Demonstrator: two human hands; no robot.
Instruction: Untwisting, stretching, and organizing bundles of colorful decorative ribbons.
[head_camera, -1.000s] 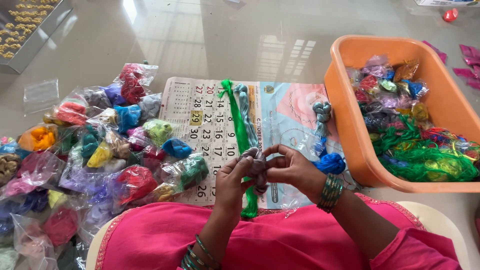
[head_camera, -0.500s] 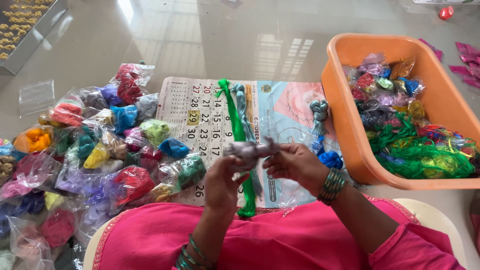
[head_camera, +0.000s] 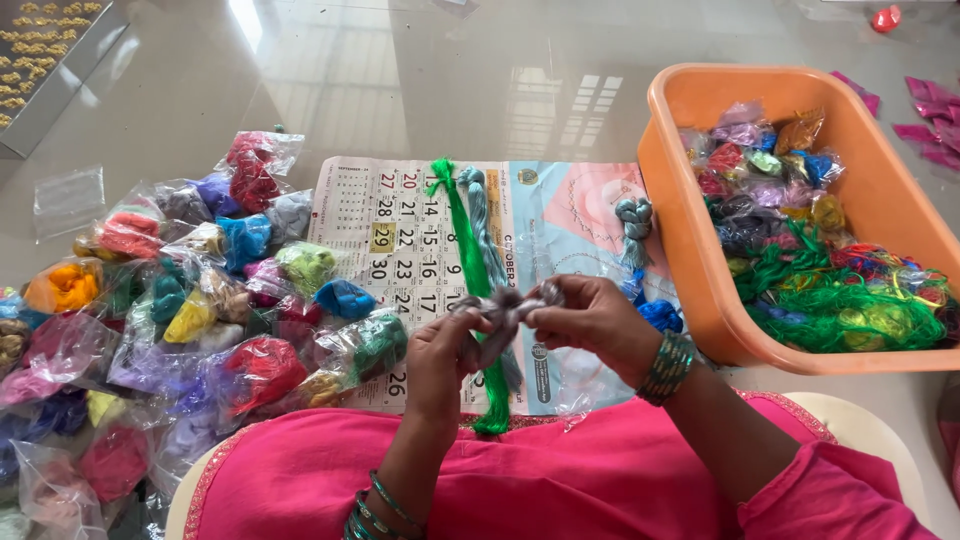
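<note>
Your left hand (head_camera: 440, 350) and right hand (head_camera: 590, 320), fingers pinched on the grey thread skein (head_camera: 505, 310), have drawn apart since a second ago, stretching it above the calendar sheet (head_camera: 400, 230), orange tub (head_camera: 700, 270) beyond.

Grey thread skein (head_camera: 505, 310), orange tub (head_camera: 700, 290)
</note>
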